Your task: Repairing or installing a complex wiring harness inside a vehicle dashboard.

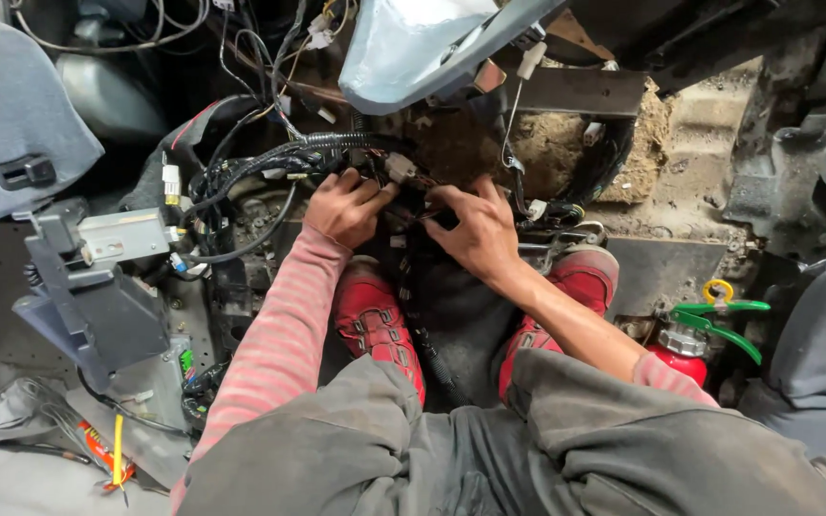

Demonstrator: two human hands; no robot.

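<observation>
left hand (344,206), right hand (475,229), gripping wiring harness (270,167)

Red fire extinguisher (685,349) with green handle at 4 o'clock, grey metal bracket box (107,287) at 9, pale panel (413,43) at 12.

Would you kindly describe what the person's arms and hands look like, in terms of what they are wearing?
Both hands, the left hand and the right hand, are bare, with no gloves, rings or watch visible. The arms wear a long-sleeved top with fine red and pale stripes: the left sleeve reaches the wrist, while the right sleeve is pushed up, leaving the forearm bare.
</observation>
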